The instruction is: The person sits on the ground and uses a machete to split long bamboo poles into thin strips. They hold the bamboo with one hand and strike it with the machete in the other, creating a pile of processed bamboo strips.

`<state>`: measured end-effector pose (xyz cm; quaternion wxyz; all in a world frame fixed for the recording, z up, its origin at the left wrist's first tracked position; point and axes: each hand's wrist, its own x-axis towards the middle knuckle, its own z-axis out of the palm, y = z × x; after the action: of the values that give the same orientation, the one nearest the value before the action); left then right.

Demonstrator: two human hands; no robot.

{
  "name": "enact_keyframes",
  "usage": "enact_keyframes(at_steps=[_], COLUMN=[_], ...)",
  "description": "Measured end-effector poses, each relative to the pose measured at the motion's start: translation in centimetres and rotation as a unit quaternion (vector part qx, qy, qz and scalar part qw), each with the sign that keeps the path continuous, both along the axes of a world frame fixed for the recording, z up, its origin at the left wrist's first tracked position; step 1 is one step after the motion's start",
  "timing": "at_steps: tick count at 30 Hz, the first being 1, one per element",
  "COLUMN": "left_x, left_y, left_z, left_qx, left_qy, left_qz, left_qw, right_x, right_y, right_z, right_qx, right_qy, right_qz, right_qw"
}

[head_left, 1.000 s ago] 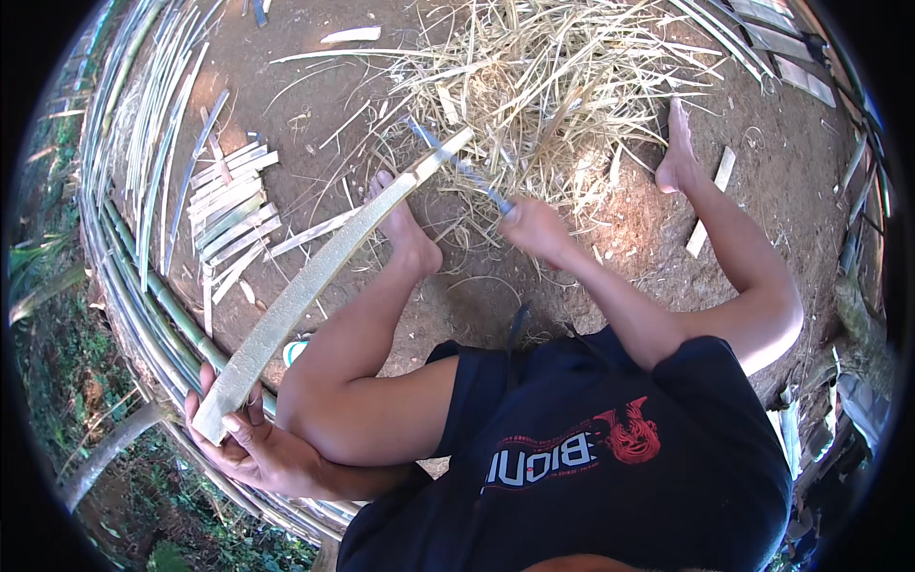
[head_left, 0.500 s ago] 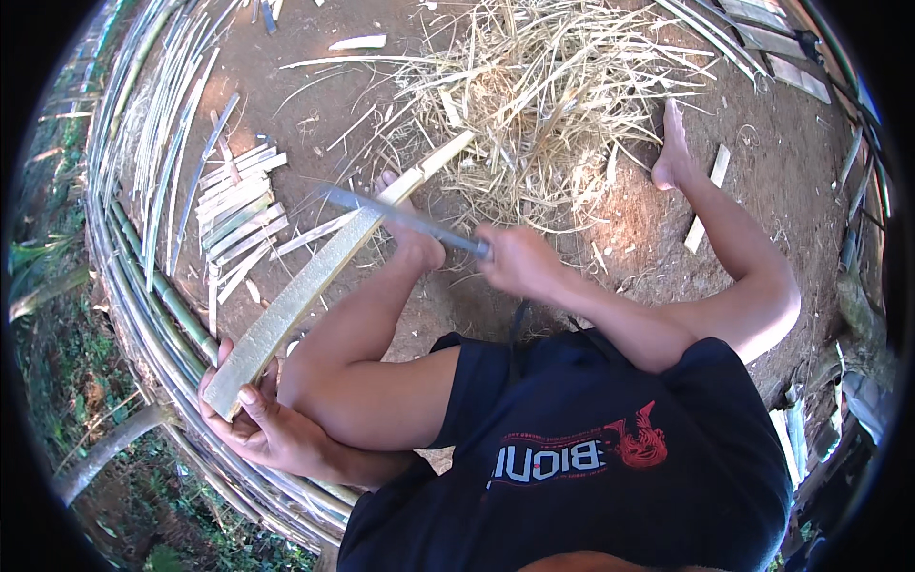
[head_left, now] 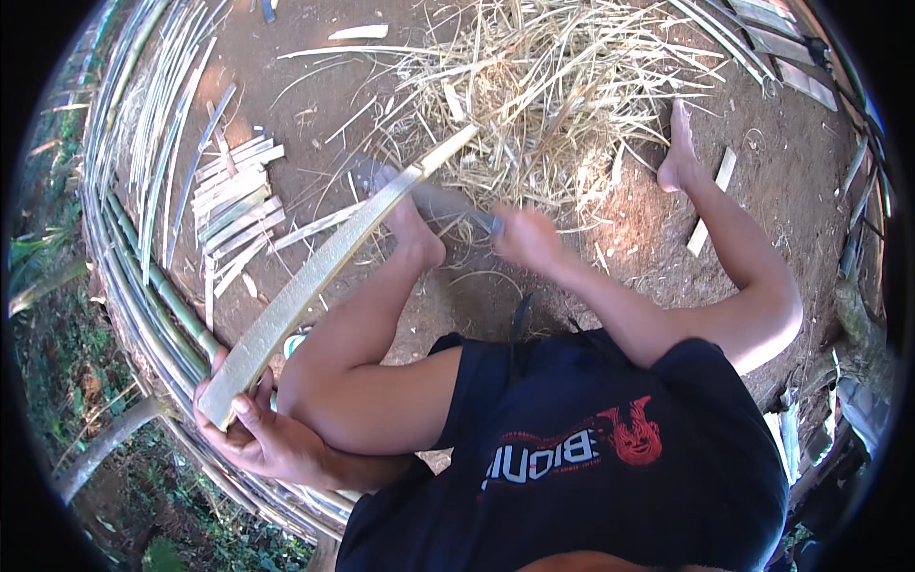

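Note:
A long pale bamboo slat (head_left: pixel 310 281) slants from lower left up toward the middle, its far part narrower beyond a small notch. My left hand (head_left: pixel 276 446) is closed around its near end, beside my left knee. In my right hand (head_left: pixel 529 236) is the handle of a long-bladed knife (head_left: pixel 448 204). The blade is blurred by motion and points left. It crosses the slat near the notch and appears to pass underneath; whether they touch I cannot tell. My left foot (head_left: pixel 412 229) is on the ground just under that crossing.
A heap of thin bamboo shavings (head_left: pixel 534 114) lies ahead. Short split pieces (head_left: pixel 238 205) are stacked at left, with long thin strips (head_left: pixel 157 124) beyond them. Bamboo poles (head_left: pixel 157 286) curve along the left edge. A loose slat (head_left: pixel 710 200) rests beside my right leg.
The knife has gone from lying across the top of the slat to lower down, partly behind it. My right hand has shifted slightly right. My left hand keeps its hold.

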<state>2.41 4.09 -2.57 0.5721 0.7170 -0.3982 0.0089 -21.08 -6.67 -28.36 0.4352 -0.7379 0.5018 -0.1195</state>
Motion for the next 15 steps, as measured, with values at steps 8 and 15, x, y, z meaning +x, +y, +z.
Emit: enact_keyframes(at_steps=[8, 15], left_x=[1.0, 0.4], left_y=[1.0, 0.0], left_z=[-0.1, -0.5], left_qx=[0.026, 0.012], left_qy=[0.014, -0.009], left_qz=[-0.021, 0.023], left_qw=[0.999, 1.0], right_x=[-0.4, -0.2], right_y=[0.3, 1.0], right_z=[0.8, 2.2], right_qx=[-0.086, 0.002], right_qy=[0.011, -0.019], right_qz=[0.049, 0.047], right_qw=[0.995, 0.999])
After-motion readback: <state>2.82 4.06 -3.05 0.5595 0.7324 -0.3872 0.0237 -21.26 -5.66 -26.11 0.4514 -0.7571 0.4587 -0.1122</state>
